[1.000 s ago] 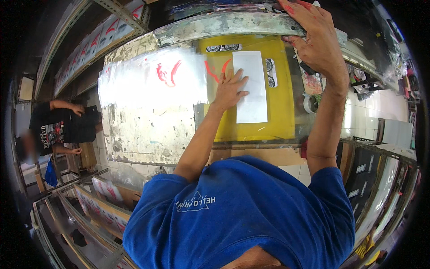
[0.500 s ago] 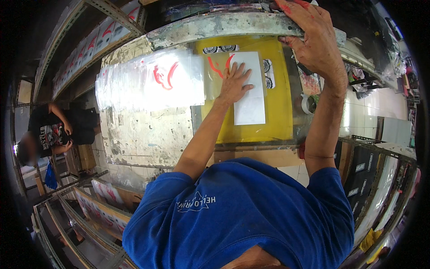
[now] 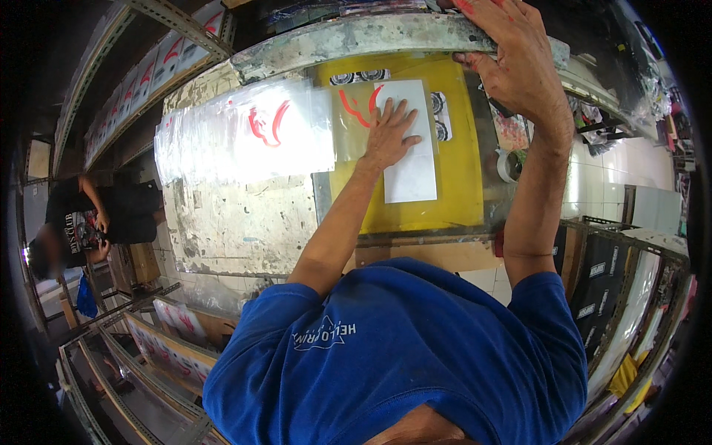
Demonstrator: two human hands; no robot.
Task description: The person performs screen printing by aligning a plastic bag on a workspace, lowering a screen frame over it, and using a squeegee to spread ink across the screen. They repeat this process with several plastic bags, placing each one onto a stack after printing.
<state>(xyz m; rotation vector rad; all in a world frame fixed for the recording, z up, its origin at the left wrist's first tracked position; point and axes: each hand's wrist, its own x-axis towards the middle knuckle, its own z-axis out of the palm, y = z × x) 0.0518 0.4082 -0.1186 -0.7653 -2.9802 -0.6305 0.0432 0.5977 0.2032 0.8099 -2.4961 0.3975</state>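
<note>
Left hand [image 3: 389, 137] spread flat on white sheet [image 3: 410, 156]; right hand [image 3: 512, 63] gripping raised frame [image 3: 356, 37], clear bags [image 3: 245, 133] beside

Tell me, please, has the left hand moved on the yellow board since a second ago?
Yes. The left hand has slid farther up the yellow board, toward the red mark.

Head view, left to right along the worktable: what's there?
Person in a black shirt → stack of clear bags with red marks → left hand on the white sheet → yellow board → right hand → tape roll.
</note>
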